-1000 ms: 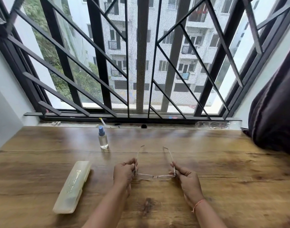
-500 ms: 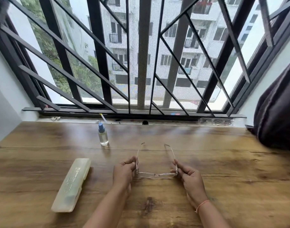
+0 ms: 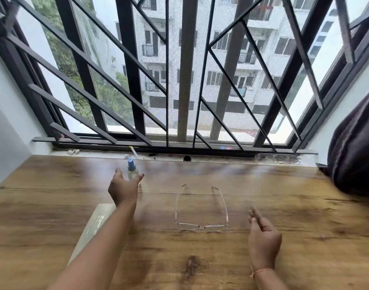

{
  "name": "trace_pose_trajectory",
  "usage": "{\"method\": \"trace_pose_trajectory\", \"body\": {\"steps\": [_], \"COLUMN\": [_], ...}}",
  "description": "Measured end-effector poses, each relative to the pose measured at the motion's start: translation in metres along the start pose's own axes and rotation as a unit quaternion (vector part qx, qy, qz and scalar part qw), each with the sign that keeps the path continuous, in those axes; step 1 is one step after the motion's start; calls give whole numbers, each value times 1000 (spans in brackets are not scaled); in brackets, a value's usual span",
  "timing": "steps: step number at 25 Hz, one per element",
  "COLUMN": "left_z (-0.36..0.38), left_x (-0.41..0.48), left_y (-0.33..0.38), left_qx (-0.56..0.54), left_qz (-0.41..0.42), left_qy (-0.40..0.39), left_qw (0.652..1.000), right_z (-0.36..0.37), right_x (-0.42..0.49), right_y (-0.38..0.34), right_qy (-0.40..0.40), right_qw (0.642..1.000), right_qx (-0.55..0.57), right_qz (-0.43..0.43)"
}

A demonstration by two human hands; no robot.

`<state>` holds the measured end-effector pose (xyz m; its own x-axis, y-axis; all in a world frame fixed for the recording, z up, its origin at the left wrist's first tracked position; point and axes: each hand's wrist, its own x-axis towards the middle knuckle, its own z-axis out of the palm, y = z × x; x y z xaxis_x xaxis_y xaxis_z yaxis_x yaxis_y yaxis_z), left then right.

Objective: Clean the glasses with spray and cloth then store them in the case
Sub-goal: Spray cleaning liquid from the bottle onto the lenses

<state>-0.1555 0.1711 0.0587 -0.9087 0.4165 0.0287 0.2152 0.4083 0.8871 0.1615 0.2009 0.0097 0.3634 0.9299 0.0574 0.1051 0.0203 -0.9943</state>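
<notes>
Head view, hands first, then outward.

Item 1, left hand (image 3: 124, 188): stretched forward, with thumb and fingers spread wide to either side of the spray bottle (image 3: 132, 171). We see no closed grip. Blur keeps us from saying whether skin touches the bottle.

Item 2, right hand (image 3: 263, 237): low over the table (image 3: 304, 227), fingers loosely curled and holding nothing. A thread band (image 3: 261, 271) circles the wrist.

Item 3, glasses (image 3: 202, 226): lying on the table between the 2 hands and touched by neither. The temples are unfolded and point toward the window.

Item 4, spray bottle: upright near the far edge of the table, with a clear body and a blue top.

Item 5, case (image 3: 93, 226): pale and long, lying on the table at the near left, partly hidden under the left forearm. It appears closed.

Item 6, cloth: not in view.

Item 7, surroundings: a window grille (image 3: 187, 80) behind the table and dark fabric (image 3: 357, 155) at the right edge.

Progress, as we judge it: an early stage. The step in hand looks like fetching the spray. We see no sign of spraying or wiping, and the glasses lie outside the case, so spraying, wiping, folding the temples, opening the case and storing all remain.
</notes>
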Motion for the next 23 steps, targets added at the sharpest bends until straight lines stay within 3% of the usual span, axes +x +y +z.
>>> {"method": "trace_pose_trajectory", "body": {"steps": [9, 13, 15, 19, 23], "left_z": [10, 2, 0, 22, 47], "left_x": [4, -30, -69, -159, -218], "left_y": [0, 29, 49, 64, 65], "left_qx": [-20, -64, -101, -168, -167], "left_qz": [24, 82, 124, 165, 159], "left_qy": [38, 28, -40, -309, -426], "left_qw": [999, 994, 986, 922, 875], "right_z": [-6, -6, -9, -23, -48], "right_x": [-24, -36, -42, -46, -43], "right_y": [-27, -48, -57, -65, -54], "right_qy": [10, -6, -13, -37, -63], "right_qw": [984, 971, 962, 952, 962], "right_qx": [-47, -39, -35, -68, -130], "right_qz": [-172, -237, -269, -295, -233]}}
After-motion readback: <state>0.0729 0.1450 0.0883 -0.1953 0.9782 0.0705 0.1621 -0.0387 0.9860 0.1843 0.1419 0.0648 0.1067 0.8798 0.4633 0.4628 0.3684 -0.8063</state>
